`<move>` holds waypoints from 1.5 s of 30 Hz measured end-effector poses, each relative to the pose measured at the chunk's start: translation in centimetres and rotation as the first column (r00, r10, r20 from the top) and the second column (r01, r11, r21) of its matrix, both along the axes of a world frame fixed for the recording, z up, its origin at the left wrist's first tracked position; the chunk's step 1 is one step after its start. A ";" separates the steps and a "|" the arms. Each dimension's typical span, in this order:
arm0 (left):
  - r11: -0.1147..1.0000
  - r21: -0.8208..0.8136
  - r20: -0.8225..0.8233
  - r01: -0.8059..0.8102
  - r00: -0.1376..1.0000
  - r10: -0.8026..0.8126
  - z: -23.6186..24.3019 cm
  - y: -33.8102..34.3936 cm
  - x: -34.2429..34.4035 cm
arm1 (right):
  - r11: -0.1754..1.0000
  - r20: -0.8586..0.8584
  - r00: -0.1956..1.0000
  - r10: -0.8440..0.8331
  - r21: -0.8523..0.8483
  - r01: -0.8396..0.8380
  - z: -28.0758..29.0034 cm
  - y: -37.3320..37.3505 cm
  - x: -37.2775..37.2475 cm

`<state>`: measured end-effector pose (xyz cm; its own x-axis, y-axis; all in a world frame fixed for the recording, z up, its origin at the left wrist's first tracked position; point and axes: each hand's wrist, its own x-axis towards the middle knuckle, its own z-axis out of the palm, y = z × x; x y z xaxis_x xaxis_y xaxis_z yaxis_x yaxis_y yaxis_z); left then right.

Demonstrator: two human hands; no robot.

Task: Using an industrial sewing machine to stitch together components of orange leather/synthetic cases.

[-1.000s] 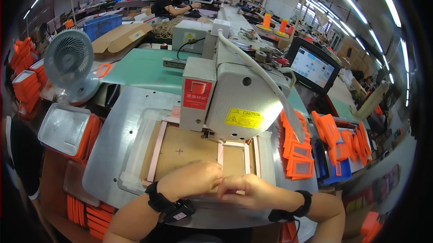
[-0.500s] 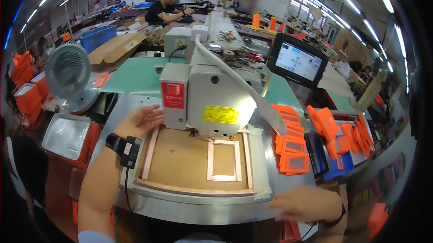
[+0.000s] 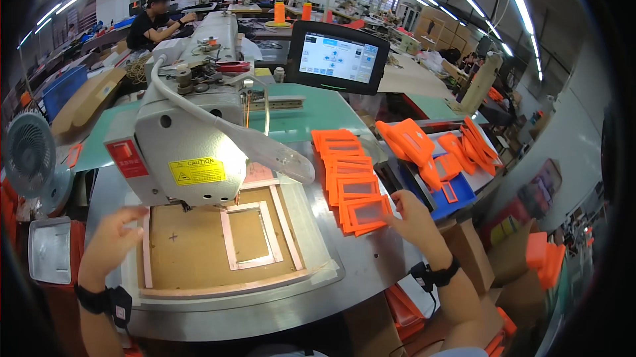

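A sewing machine head [image 3: 192,145] with a yellow caution label stands over a tan template board [image 3: 192,244] edged with pale strips. Pale strips on the board also form a smaller rectangular frame [image 3: 230,241]. My left hand [image 3: 112,241] is beside the board's left edge, below the machine's red switch, fingers apart and holding nothing. At the right, my right hand [image 3: 414,221] reaches the near end of a fanned row of orange frames with mesh-like windows [image 3: 366,213]. Its thumb and fingers are spread at the nearest frame's right edge; no grip shows.
A touch screen [image 3: 339,57] stands behind the row. Right of it, a blue tray [image 3: 457,201] and more orange pieces [image 3: 411,142] lie close together. A fan [image 3: 31,152] and a clear-lidded stack [image 3: 53,251] are on the left. Another person [image 3: 151,26] sits at the far left.
The view has swung right. My right hand has moved forward from the table's front edge to the orange frames. My left hand has come back from beside the machine's red switch.
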<state>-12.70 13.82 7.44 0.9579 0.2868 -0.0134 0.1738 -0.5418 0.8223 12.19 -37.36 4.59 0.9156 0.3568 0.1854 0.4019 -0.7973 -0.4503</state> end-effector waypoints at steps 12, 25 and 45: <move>0.848 0.185 -0.108 0.496 0.868 -0.485 -0.3 -8.6 4.7 | 0.996 0.011 1.000 0.010 -0.086 -0.009 0.6 3.1 -0.3; 0.827 0.303 -0.022 0.474 0.871 -0.491 -3.4 -7.7 5.0 | 0.842 -0.525 0.671 0.524 0.201 -0.500 6.0 16.5 1.1; 0.829 0.398 0.079 0.393 0.886 -0.458 -4.7 -8.9 5.6 | 0.639 -0.012 0.641 0.768 0.081 -0.765 -1.8 25.3 -0.6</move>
<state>-7.10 4.94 2.74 0.9643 -0.1965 0.1777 -0.2629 -0.7932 0.5493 11.56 -12.07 2.83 0.3268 0.9231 0.2027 0.8359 -0.1822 -0.5178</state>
